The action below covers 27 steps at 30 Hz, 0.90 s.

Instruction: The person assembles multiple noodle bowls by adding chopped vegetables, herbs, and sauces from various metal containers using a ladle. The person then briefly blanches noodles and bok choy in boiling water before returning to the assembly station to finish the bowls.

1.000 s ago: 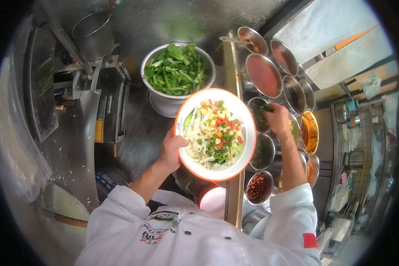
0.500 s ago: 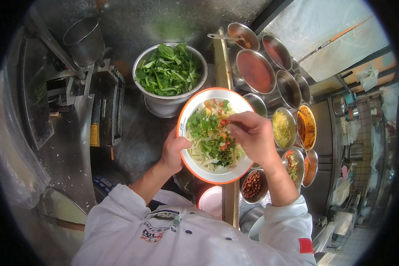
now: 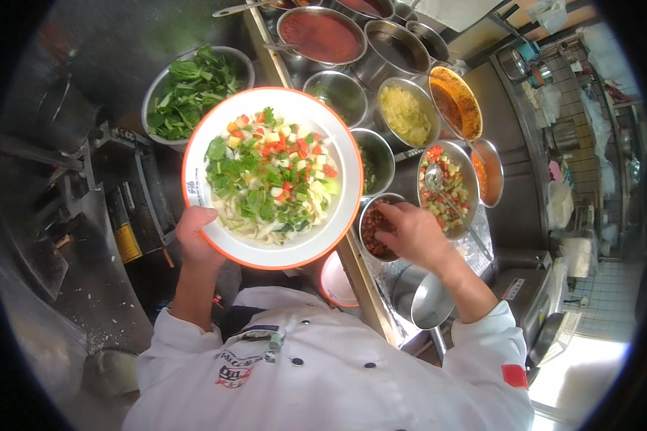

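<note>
My left hand [image 3: 198, 233] grips the near left rim of a white bowl [image 3: 349, 194] with an orange edge, thumb on top. Pale wide noodles [image 3: 266, 219] lie in it under chopped green herbs [image 3: 237, 183] and diced red and yellow vegetables [image 3: 302, 151]. My right hand [image 3: 417, 237] reaches into a small metal pot of reddish-brown peanuts [image 3: 376, 221]. Thumb and forefinger are apart there, while the fingertips are partly hidden among the peanuts. Beside it stands a metal pot of diced vegetables [image 3: 453, 208] with a spoon in it.
Several metal pots stand close together: red sauce [image 3: 322, 34], dark liquid [image 3: 395, 47], yellow minced stuff [image 3: 406, 115], orange-brown sauce [image 3: 453, 100]. A wooden ledge [image 3: 269, 54] runs along their left. Left stands a basin of leafy greens [image 3: 187, 100]. An orange-rimmed bowl [image 3: 338, 284] sits below.
My right hand has left the bowl and moved right and down into the peanut pot. The bowl has shifted left and up in view, and the view itself has turned toward the pots.
</note>
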Each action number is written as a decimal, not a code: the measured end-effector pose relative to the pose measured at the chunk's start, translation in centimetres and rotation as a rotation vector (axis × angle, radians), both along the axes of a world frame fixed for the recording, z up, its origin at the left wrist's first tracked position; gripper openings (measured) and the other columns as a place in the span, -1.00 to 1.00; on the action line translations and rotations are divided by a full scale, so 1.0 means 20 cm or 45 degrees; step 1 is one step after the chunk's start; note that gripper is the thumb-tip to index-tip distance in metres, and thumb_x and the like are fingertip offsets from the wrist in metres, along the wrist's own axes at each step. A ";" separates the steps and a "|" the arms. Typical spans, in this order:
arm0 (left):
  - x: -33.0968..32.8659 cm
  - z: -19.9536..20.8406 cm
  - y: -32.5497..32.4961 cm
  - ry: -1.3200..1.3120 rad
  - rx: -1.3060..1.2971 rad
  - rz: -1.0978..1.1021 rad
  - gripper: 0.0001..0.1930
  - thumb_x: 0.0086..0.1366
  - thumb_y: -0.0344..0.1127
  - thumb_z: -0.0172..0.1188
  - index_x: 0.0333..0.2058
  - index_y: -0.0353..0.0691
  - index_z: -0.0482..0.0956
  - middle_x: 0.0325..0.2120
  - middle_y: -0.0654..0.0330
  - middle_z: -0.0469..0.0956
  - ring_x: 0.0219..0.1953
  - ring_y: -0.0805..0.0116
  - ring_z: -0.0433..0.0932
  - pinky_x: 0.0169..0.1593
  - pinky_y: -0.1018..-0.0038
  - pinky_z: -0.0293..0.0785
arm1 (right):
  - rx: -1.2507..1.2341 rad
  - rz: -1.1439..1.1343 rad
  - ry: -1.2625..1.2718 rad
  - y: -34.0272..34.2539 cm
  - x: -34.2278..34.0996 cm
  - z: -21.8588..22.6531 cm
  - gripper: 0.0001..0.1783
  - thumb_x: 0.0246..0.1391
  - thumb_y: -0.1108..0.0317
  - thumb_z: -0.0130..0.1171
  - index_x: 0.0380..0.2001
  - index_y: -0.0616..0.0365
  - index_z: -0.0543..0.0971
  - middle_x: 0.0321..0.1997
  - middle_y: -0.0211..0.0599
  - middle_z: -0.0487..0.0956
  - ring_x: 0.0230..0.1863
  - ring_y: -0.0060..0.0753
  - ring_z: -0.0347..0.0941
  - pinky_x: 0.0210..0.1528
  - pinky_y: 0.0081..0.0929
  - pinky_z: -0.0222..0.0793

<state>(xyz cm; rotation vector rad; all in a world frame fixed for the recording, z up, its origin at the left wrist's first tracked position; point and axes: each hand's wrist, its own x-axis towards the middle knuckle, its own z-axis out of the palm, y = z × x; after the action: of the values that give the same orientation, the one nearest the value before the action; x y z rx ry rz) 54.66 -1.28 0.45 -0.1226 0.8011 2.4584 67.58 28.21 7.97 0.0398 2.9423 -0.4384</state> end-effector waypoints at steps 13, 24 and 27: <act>0.14 0.07 0.04 -0.027 -0.088 -0.010 -0.27 -0.08 -0.23 -0.10 0.15 -0.41 0.18 0.06 -0.11 0.32 0.09 0.01 0.35 0.18 0.20 0.24 | -0.910 -0.690 -0.419 0.06 0.05 -0.03 -0.80 -0.08 0.40 0.22 -0.36 0.28 0.56 -0.56 -0.22 0.54 -0.59 -0.47 0.46 -0.53 -0.56 0.38; 0.11 -0.01 0.05 0.074 0.081 -0.100 -0.24 -0.08 -0.23 -0.09 0.18 -0.41 0.13 0.11 -0.08 0.28 0.13 0.03 0.32 0.21 0.21 0.21 | -0.610 -0.420 0.587 -0.14 -0.08 0.20 -0.88 -0.07 0.58 0.19 -0.38 0.33 0.57 -0.57 -0.16 0.54 -0.55 -0.33 0.50 -0.48 -0.54 0.40; 0.10 -0.01 0.06 0.092 0.105 -0.009 -0.38 -0.02 -0.31 -0.12 0.08 -0.47 0.26 -0.01 -0.05 0.40 0.02 0.13 0.41 0.12 0.31 0.31 | -0.218 -0.118 0.003 -0.07 -0.02 0.03 -0.87 -0.10 0.41 0.21 -0.47 0.26 0.55 -0.56 -0.03 0.53 -0.50 0.00 0.49 -0.41 -0.20 0.41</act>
<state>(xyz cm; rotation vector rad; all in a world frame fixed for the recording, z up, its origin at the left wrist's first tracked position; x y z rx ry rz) 56.57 -0.13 0.17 -0.0007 0.7274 2.4972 67.22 26.83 8.50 0.1544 2.9014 -0.7026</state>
